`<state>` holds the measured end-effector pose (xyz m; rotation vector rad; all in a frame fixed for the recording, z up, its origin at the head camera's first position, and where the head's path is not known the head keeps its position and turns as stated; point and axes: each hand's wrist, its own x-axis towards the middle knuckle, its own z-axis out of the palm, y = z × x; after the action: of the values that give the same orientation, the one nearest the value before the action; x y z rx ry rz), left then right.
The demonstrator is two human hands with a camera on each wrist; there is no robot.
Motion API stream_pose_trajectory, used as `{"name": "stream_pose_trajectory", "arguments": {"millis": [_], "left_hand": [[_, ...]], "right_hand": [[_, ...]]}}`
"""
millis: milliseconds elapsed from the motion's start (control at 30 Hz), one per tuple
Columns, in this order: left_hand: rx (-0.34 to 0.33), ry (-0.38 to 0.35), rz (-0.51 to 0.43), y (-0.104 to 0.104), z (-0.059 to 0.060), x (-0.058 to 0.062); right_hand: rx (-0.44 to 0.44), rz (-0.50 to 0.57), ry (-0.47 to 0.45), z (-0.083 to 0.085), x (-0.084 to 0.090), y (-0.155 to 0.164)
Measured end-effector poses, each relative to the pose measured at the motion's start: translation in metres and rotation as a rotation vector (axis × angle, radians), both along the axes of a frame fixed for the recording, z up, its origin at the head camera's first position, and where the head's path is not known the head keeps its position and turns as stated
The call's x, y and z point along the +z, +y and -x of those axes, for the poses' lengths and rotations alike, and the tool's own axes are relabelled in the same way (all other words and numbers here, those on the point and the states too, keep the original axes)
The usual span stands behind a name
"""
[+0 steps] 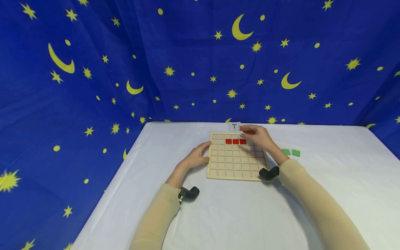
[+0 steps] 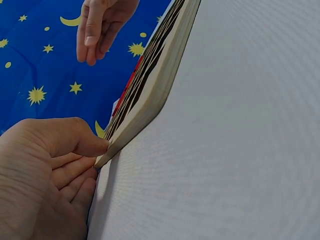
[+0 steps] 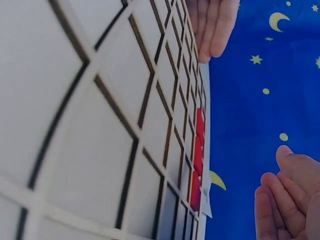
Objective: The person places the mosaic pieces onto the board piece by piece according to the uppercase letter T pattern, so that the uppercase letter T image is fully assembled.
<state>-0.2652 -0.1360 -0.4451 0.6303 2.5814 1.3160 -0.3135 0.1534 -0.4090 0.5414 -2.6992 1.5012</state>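
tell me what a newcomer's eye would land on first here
Probably the vivid blue cloth with yellow moons and stars, hanging behind the white table. Next, perhaps, three red tiles in a row near the far edge of the pale wooden grid board, and two green tiles on the table to its right.

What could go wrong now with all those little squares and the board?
The right hand hovers near the three red squares, so a finger might nudge one out of place. The left hand touches the left edge of the board, so a push might slide it. The right sleeve looks close to the green squares, so it might brush them.
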Motion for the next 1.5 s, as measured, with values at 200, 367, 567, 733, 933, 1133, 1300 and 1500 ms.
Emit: {"name": "stream_pose_trajectory", "arguments": {"millis": [200, 367, 567, 733, 933, 1133, 1300, 1500], "left_hand": [[-0.004, -0.001, 0.0, 0.002, 0.002, 0.001], [-0.006, -0.001, -0.003, 0.001, 0.001, 0.001], [-0.006, 0.013, -0.011, -0.001, 0.0, -0.001], [-0.005, 0.021, 0.004, 0.0, 0.0, -0.002], [-0.002, 0.023, 0.01, 0.0, -0.001, -0.001], [-0.002, 0.023, 0.002, -0.001, -0.001, 0.002], [-0.005, 0.011, -0.023, 0.0, -0.002, 0.001], [-0.005, 0.016, -0.024, 0.001, -0.002, 0.001]], "right_hand": [[0.0, 0.023, -0.01, -0.002, 0.007, 0.002], [-0.004, -0.009, -0.018, -0.007, 0.009, 0.01], [-0.014, -0.042, -0.016, -0.013, 0.01, 0.03], [-0.03, -0.066, 0.002, -0.017, 0.01, 0.054], [-0.074, -0.063, 0.003, -0.027, 0.013, 0.083], [-0.167, -0.039, 0.002, -0.031, 0.003, 0.109], [-0.228, -0.059, 0.003, -0.037, -0.002, 0.129], [-0.27, -0.102, 0.009, -0.047, -0.004, 0.151]]}}
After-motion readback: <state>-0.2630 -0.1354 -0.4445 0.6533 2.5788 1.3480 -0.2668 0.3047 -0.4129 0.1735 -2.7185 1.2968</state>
